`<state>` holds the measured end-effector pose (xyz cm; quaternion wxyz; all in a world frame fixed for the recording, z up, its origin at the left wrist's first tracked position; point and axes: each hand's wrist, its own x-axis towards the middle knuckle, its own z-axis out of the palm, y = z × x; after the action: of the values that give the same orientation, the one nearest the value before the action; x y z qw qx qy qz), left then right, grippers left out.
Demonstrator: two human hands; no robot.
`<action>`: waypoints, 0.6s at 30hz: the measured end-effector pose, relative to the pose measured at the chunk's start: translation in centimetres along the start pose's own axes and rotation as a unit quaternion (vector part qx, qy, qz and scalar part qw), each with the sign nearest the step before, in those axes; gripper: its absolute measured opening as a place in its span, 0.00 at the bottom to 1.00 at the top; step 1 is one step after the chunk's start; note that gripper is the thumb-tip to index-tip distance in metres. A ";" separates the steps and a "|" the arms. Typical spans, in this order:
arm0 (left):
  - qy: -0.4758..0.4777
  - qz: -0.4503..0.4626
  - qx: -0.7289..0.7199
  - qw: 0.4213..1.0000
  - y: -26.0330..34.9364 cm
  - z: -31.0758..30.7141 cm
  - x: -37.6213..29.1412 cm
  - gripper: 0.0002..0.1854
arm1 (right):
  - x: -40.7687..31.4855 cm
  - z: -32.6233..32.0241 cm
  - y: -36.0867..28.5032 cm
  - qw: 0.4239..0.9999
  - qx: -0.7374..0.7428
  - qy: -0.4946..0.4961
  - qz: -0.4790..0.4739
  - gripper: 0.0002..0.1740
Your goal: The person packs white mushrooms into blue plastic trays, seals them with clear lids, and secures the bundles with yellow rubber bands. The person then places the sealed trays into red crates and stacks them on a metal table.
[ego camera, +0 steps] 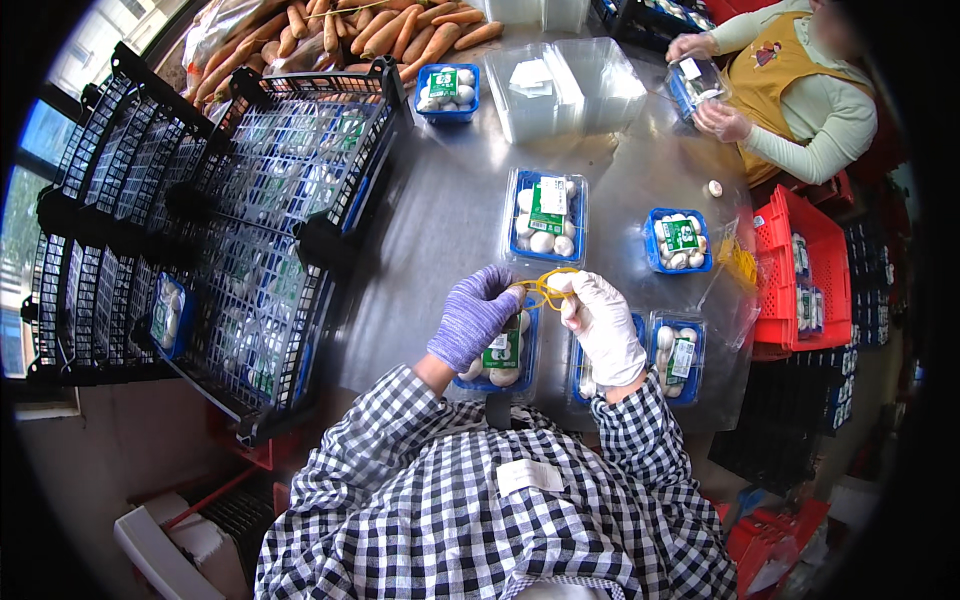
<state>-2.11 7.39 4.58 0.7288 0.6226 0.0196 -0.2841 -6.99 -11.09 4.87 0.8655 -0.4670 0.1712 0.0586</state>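
Yellow rubber bands [541, 288] stretch between my two hands. My left hand [480, 315], in a purple knit glove, pinches them at one side. At the other side my right hand [600, 319], in a white glove, holds them between thumb and fingers. Under my hands lies a blue tray of white mushrooms [504, 375] with a green label, partly hidden by my left hand. Just beyond them is a lidded blue mushroom tray [545, 217] in a clear plastic box. To the right, another mushroom tray [679, 358] sits beside one mostly covered by my right hand.
Black plastic crates [270, 187] are stacked at left. Carrots [390, 34], a mushroom tray [447, 94] and clear plastic lids [562, 90] lie at the back. A red crate [829, 262] stands at right, near loose yellow bands [739, 262]. A co-worker [795, 90] holds a boxed tray.
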 end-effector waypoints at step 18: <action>0.051 -0.062 -0.152 0.985 -1.2 -0.9 0.3 0.13 | -0.4 1.2 0.2 0.997 0.045 0.038 0.049 0.09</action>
<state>-2.10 7.97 3.15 0.7938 0.5161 0.1385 -0.2903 -7.18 -9.97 5.41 0.8747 -0.4205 0.2289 0.0750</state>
